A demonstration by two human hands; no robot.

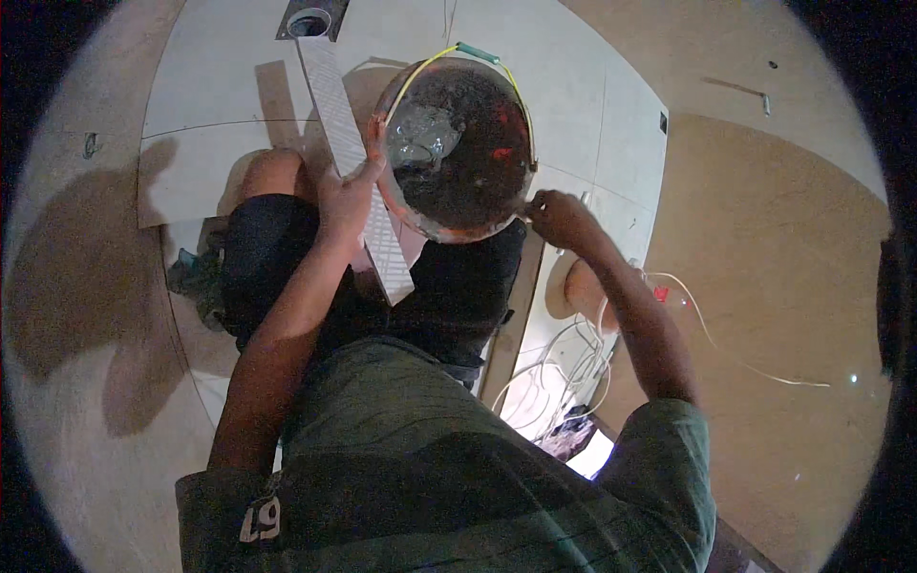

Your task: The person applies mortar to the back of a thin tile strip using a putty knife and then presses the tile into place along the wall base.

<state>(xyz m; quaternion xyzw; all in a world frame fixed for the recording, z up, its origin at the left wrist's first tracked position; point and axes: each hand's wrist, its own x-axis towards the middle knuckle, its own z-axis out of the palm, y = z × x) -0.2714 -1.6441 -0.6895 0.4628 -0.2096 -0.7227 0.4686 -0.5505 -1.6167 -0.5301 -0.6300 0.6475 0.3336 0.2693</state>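
A round bucket (468, 196) with a dirty rim is tilted so its dark inside faces me, with a glossy wet-looking patch and small red spots in it. Its yellow wire handle with a green grip arches over the far side. My left hand (346, 202) is closed around a long pale tile strip (332, 105) with a ridged face, held slanting along the bucket's left side. The thumb of that hand reaches to the bucket's rim. At the lower right rim my right hand (565, 222) is closed, fingers pinching the bucket's edge.
Large pale floor tiles (564, 86) lie around me. A square fitting with a round opening (308, 23) is at the far end of the strip. Coiled white cable (573, 363) lies right of my legs, its end running across the brown floor (764, 248). Dark cloth (196, 282) lies at left.
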